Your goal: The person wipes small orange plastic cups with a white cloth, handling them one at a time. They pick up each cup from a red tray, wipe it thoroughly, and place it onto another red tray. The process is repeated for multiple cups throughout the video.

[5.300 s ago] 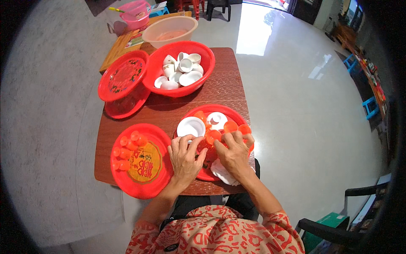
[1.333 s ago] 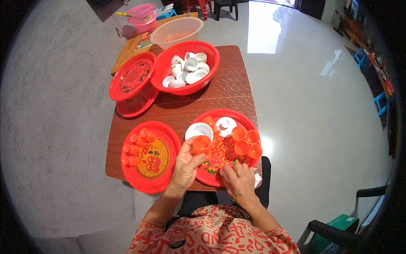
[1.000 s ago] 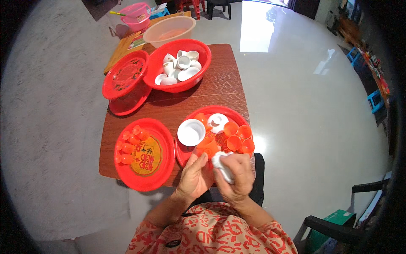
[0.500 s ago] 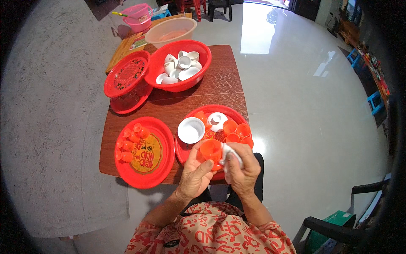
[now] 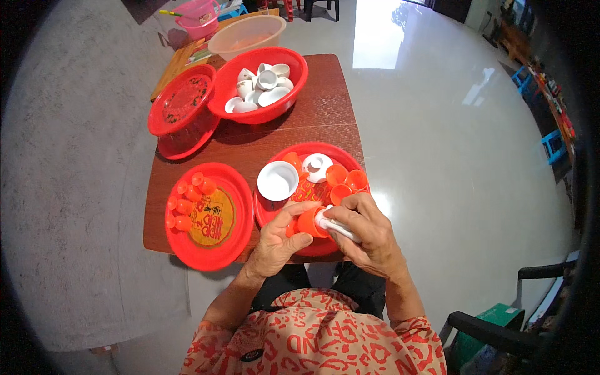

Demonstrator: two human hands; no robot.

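Observation:
Between the thumb and fingers of my left hand (image 5: 279, 240) is an orange cup (image 5: 309, 222), tilted with its mouth toward the right. My right hand (image 5: 367, 234) pinches a white cloth (image 5: 337, 226) and presses its end into the cup's mouth. Both hands are over the near edge of a red tray (image 5: 262, 209). On that tray stand a white bowl (image 5: 277, 181), a white lid (image 5: 318, 167) with a round knob and several orange cups (image 5: 337, 175). To the left, a second red tray (image 5: 240, 240) with a gold centre carries several small orange cups (image 5: 182, 207).
Farther back on the brown table (image 5: 325, 94) sits a red basin (image 5: 300, 81) full of white cups and spoons. Red patterned trays (image 5: 169, 125) lean beside it. Behind are a translucent basin (image 5: 275, 28) and a pink basket (image 5: 197, 25). A black armchair (image 5: 494, 334) stands at lower right.
The orange cup has tipped from mouth-up toward the right, and the cloth has moved from its side into its mouth. The whole view has shifted slightly.

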